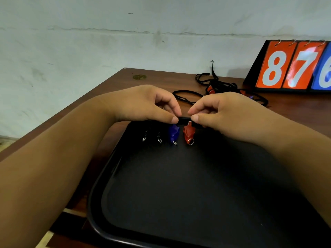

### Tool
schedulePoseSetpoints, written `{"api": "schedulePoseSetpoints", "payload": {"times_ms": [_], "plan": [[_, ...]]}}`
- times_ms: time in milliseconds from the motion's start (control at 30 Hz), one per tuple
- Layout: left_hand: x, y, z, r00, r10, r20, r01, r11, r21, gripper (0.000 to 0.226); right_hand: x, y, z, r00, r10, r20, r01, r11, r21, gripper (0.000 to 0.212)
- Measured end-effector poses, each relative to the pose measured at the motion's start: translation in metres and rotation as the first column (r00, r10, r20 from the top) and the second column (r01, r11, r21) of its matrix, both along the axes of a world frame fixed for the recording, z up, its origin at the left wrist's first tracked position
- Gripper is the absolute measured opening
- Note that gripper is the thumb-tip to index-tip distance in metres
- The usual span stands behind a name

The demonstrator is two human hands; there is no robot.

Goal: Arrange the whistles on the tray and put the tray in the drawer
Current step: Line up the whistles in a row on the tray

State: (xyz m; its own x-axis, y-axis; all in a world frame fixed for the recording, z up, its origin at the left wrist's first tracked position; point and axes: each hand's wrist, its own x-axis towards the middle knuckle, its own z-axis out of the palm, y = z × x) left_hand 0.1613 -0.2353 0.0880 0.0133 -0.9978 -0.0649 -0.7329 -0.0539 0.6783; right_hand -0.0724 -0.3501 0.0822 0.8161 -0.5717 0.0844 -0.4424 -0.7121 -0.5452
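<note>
A pale, scuffed wall (89, 42) at the back, and in front of it a brown wooden table (161, 77). On its near side sits the black tray (93, 203), and that's where the action is. Along the tray's far end there's a row of whistles. The red whistle (188, 134) is on the right and the blue whistle (173, 134) is just beside it on the left, each with a metal ring at its near end. Left of the blue one are two dark whistles (146, 136), barely readable against the black tray, with only their rings catching the light.

Both hands are up at the tray's far edge, right over that row. The left hand (143, 104) and the right hand (229, 111) face each other. Each has thumb and forefinger pinched on one end of a small black piece (184, 120) stretched between them, with the other fingers curled in. Whistle or cord? Can't tell from here. It sits just above the far end of the red whistle, and whether it touches is unclear.

Beyond the hands, a tangle of black lanyards (215, 83) lies on the table, with bits of red and blue poking out. At the far right a flip scoreboard (293, 68) stands by the wall, showing orange cards 8 and 7 and a blue card cut off by the frame. Far left, a small brass-coloured disc (139, 77) is set into the table top.
</note>
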Motion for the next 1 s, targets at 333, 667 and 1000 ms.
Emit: {"api": "schedulePoseSetpoints", "payload": {"times_ms": [333,667,1000], "plan": [[0.0,-0.004,-0.004,0.999,-0.039,-0.008,0.039,0.999,-0.009,0.025,0.002,-0.003,-0.004,0.992,0.096,-0.082,-0.101,0.994,-0.052,0.022],[0.002,-0.003,-0.002,0.998,-0.05,-0.025,0.05,0.999,0.017,0.027,0.002,-0.001,-0.008,0.995,0.095,-0.033,-0.096,0.995,-0.031,0.023],[0.002,-0.002,-0.002,0.998,-0.052,-0.035,0.053,0.998,0.027,0.035,0.005,0.001,-0.012,0.995,0.096,0.001,-0.096,0.995,-0.007,0.026]]}}
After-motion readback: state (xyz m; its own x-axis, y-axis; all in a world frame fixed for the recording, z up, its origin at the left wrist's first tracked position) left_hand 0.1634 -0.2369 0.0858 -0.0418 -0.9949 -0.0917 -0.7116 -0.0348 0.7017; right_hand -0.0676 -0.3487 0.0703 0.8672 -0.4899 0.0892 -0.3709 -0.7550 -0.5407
